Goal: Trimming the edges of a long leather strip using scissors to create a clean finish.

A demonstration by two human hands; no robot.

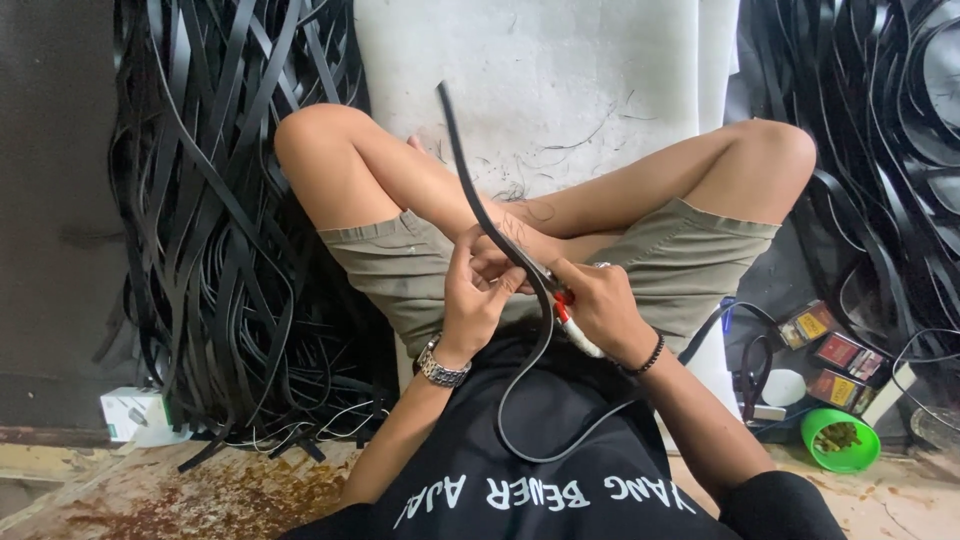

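Your left hand (478,290) pinches the black strip (470,180) steady, so your right hand (600,305), fingers wrapped round the red-handled cutter (562,303), can trim it.

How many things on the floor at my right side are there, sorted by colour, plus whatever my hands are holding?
Green: 1, the round green plastic cup.
Red and yellow: 3, the small flat rectangular packs.
White: 1, the round white lid.
Black: 1, the long flat black rubber strip pinched by the left hand.
Red and white: 1, the small cutter handle in the right hand.
Total: 7
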